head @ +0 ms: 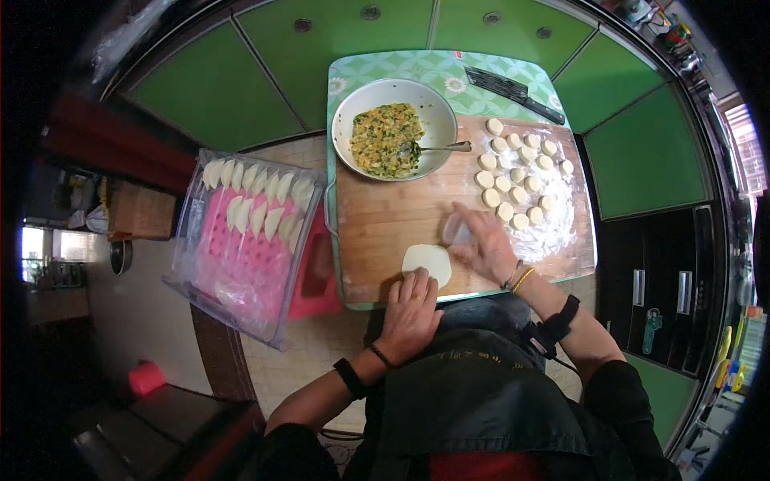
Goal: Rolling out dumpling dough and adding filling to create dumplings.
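A flat dough wrapper (426, 261) lies near the front edge of the wooden board (391, 222). The fingers of my left hand (415, 306) rest on its lower edge. Just right of the wrapper, my right hand (484, 243) has its fingers around a clear, cup-like object (456, 231), blurred and partly hidden. Behind them stands a white bowl (442, 111) of chopped filling (382, 141), with a metal spoon (448, 147) in it. Small dough rounds (518, 195) and scattered white flour (556, 231) cover the board's right part.
A cleaver (511, 93) lies on the green patterned tabletop (394, 66) at the back. To the left, a clear plastic-covered tray (283, 312) holds several folded dumplings (257, 217) on a pink perforated surface. Green cabinets (355, 42) stand behind the table.
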